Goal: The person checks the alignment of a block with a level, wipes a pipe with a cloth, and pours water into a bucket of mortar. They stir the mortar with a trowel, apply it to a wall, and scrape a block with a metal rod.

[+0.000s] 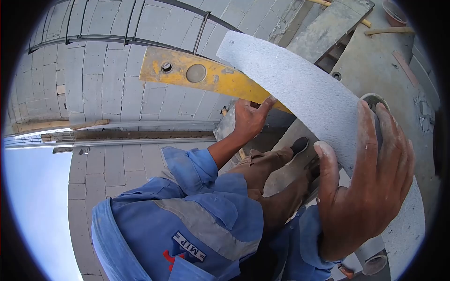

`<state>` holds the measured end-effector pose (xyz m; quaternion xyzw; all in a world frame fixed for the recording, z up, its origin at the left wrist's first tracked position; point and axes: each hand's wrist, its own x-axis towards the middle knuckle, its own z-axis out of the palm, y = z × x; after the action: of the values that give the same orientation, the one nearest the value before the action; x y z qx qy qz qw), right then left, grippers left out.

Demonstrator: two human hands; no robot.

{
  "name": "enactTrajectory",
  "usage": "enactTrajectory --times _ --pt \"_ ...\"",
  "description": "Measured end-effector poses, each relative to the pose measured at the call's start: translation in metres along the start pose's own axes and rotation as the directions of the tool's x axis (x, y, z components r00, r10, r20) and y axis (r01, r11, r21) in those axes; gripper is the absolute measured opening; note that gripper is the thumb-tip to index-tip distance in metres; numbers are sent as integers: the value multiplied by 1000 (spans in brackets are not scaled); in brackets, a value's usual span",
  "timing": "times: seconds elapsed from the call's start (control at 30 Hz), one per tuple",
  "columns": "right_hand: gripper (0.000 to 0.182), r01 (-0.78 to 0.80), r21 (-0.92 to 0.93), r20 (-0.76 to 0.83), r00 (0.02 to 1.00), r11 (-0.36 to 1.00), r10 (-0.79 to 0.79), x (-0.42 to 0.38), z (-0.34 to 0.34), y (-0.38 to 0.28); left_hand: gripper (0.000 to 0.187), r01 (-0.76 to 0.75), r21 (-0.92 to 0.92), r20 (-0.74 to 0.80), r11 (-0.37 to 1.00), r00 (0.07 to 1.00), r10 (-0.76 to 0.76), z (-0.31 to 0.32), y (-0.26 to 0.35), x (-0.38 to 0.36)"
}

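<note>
Two hands clamp a rough grey block (300, 89): right hand (363, 187) at 4 o'clock, left hand (251, 119) centre, touching a yellow level (206, 75); block wall (103, 79) at 10 o'clock.

The grey block (300, 89) crosses the middle, with the yellow level (206, 75) pressed along its far edge, barring any reach toward the block wall (103, 84). Open room lies over the concrete floor (375, 65) beyond the block's right side.

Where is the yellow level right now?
In the head view, the yellow level sits upper-middle, against the block wall, behind the grey block, above the left hand.
</note>
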<state>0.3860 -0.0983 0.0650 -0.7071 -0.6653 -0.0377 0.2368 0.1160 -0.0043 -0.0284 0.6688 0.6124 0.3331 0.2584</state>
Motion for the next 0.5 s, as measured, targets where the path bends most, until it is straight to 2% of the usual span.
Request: enactTrajectory --times 0.13,0.2,0.33,0.5 --pt "53 14 6 -28 1000 1000 -14 -2 4 1 20 17 55 21 998 1000 -18 -1 12 1" --pt "53 64 -64 -53 996 996 -68 -2 4 0 21 29 42 29 999 999 -30 -2 6 1" --pt "53 52 -66 -80 995 996 -57 -3 8 1 25 92 42 50 995 994 -94 -3 8 3" --pt "50 -10 13 -120 993 1000 11 -6 13 0 28 64 4 25 998 998 -64 -2 -1 3"
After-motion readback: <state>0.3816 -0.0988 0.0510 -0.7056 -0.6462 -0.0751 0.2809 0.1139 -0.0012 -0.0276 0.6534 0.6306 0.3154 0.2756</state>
